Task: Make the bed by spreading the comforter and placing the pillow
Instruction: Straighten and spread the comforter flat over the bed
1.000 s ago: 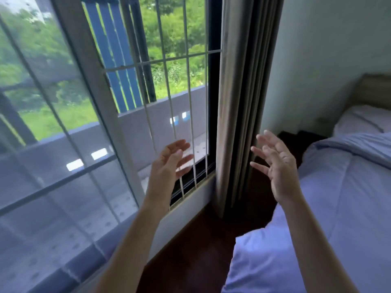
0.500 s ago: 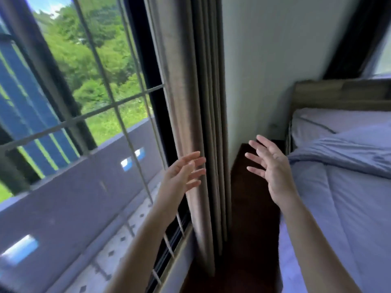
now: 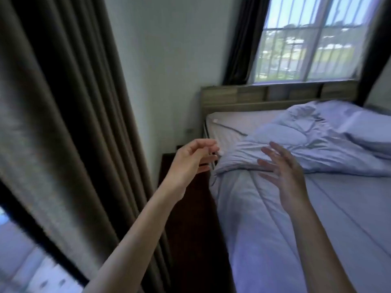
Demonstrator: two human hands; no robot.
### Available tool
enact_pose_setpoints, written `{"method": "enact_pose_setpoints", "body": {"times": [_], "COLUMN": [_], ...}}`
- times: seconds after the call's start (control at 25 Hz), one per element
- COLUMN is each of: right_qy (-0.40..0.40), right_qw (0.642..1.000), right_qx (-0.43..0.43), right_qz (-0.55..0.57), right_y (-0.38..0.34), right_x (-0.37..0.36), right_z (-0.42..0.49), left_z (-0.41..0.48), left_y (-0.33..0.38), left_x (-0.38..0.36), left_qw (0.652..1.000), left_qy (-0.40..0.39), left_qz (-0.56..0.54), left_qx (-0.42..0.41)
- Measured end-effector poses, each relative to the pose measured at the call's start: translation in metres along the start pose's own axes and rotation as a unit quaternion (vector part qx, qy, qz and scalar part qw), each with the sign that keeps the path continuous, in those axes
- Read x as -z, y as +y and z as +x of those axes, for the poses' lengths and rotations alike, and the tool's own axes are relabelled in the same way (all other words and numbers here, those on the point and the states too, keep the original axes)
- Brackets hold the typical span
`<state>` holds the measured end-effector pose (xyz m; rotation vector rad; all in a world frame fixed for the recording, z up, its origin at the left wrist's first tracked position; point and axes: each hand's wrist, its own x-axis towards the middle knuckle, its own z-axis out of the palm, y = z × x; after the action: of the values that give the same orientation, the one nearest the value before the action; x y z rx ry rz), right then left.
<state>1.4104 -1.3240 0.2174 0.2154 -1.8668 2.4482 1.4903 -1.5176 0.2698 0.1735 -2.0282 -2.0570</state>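
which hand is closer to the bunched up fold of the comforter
Right. The right hand is spread open directly in front of the comforter fold; the left hand is off to the side, just past the fold's left corner.

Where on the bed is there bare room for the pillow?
Bare sheet lies between the headboard and the bunched comforter. The smooth comforter below the right hand is free too. Crowded: far right, where the pillow lies.
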Motion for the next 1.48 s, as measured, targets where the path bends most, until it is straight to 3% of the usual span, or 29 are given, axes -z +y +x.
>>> {"method": "enact_pose_setpoints", "body": {"times": [0.28, 0.44, 0.6, 0.76, 0.96, 1.08, 1.28, 1.4, 1.48], "right_qy": [0.088, 0.229, 0.324, 0.390, 0.408, 0.483, 0.591, 0.644, 0.659], "right_qw": [0.990, 0.966, 0.941, 0.919, 0.909, 0.869, 0.799, 0.760, 0.746], "right_qx": [-0.038, -0.024, 0.001, 0.018, 0.007, -0.008, -0.045, -0.057, -0.087], "right_qz": [-0.100, -0.116, -0.098, -0.059, -0.089, -0.108, -0.098, -0.065, -0.044], "right_y": [0.018, 0.023, 0.033, 0.037, 0.040, 0.050, 0.086, 0.133, 0.171], "right_x": [0.026, 0.073, 0.111, 0.132, 0.142, 0.154, 0.139, 0.108, 0.084], "right_z": [0.058, 0.108, 0.178, 0.248, 0.292, 0.291, 0.294, 0.325, 0.351], "left_z": [0.175, 0.245, 0.316, 0.380, 0.458, 0.486, 0.519, 0.550, 0.574], "left_y": [-0.006, -0.040, -0.053, -0.050, -0.075, -0.127, -0.210, -0.265, -0.298], "left_x": [-0.023, -0.077, -0.142, -0.195, -0.247, -0.291, -0.334, -0.333, -0.318], "left_qw": [0.995, 0.991, 0.964, 0.932, 0.893, 0.856, 0.761, 0.692, 0.614], "left_qy": [0.002, -0.127, -0.265, -0.358, -0.443, -0.500, -0.614, -0.666, -0.696], "left_qz": [-0.095, -0.033, 0.025, 0.060, 0.077, 0.133, 0.211, 0.275, 0.356], "left_qx": [0.008, 0.023, 0.013, -0.021, -0.031, 0.008, 0.022, -0.041, -0.106]}}
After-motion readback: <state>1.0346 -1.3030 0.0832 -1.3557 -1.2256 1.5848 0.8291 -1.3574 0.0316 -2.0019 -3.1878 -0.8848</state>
